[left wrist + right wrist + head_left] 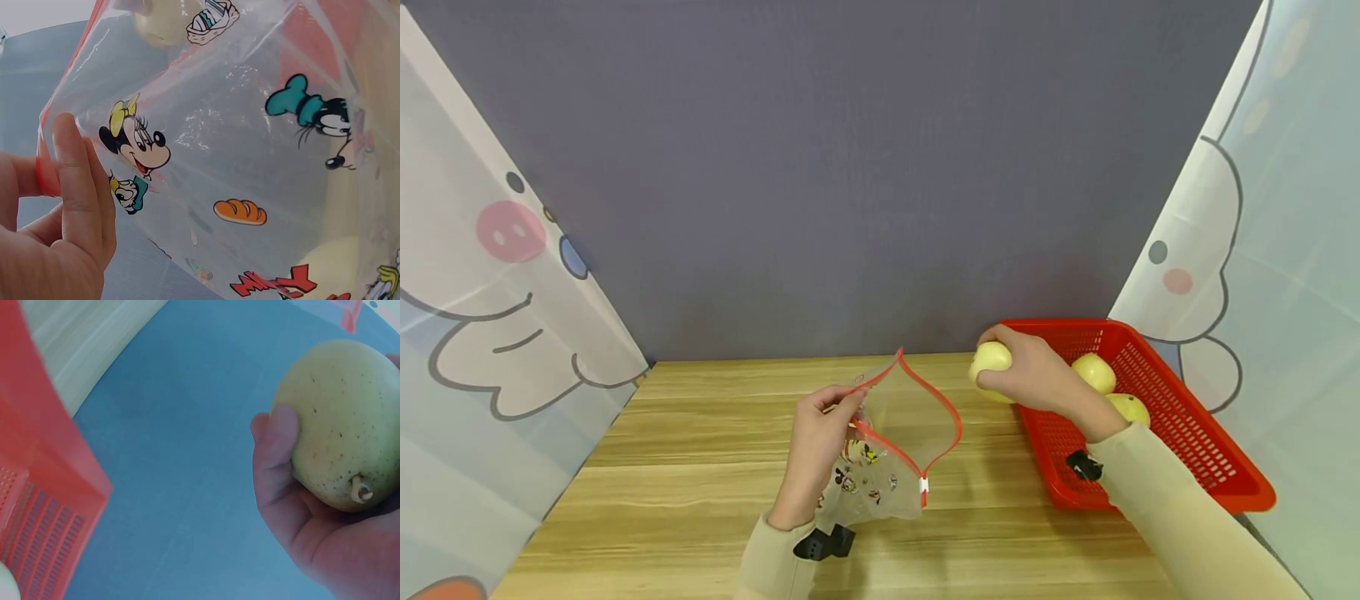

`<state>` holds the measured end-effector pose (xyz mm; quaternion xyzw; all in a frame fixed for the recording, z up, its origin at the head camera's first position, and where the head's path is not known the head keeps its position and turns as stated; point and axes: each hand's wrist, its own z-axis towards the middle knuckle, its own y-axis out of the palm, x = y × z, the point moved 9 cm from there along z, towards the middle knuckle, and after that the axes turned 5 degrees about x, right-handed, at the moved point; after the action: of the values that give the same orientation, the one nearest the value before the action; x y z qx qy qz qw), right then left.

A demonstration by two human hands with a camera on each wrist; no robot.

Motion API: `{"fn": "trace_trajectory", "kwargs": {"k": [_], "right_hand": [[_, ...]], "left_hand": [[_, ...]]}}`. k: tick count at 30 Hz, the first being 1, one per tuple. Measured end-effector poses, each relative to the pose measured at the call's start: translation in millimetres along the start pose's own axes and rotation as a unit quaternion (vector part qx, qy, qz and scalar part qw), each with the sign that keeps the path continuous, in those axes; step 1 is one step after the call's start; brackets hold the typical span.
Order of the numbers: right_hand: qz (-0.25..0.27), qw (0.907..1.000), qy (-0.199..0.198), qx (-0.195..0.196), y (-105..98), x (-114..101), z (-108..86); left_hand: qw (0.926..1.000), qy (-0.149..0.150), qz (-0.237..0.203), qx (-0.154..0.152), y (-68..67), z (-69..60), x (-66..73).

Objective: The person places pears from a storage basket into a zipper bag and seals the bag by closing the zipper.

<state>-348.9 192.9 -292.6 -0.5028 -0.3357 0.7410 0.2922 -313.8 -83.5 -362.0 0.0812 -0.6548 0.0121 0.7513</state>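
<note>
My left hand (818, 437) pinches the rim of a clear zip bag (880, 492) with a red zip edge, a white slider and cartoon prints. The bag's mouth gapes wide, facing up. In the left wrist view the fingers (74, 181) are at the red edge of the bag (200, 162). My right hand (1037, 375) grips a yellow mango (991, 358), held above the table between the bag and the basket. Dark specks and a short stem show on the mango (344, 425) in the right wrist view, with the thumb along its side.
To the right stands a red plastic basket (1052, 467) with slotted walls, holding other yellow mangoes (1094, 372). The wood-grain table (700, 467) meets a grey panel (880, 183) at its back edge. Printed curtains (1300, 250) hang on both sides.
</note>
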Motion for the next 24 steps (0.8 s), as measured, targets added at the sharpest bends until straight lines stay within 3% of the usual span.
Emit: {"fn": "trace_trajectory", "kwargs": {"k": [24], "right_hand": [[0.073,0.9967,-0.034,-0.010,19.7,-31.5,-11.2]], "left_hand": [[1.0000,0.001,-0.002,0.004,-1.0,0.0,-0.1]]}}
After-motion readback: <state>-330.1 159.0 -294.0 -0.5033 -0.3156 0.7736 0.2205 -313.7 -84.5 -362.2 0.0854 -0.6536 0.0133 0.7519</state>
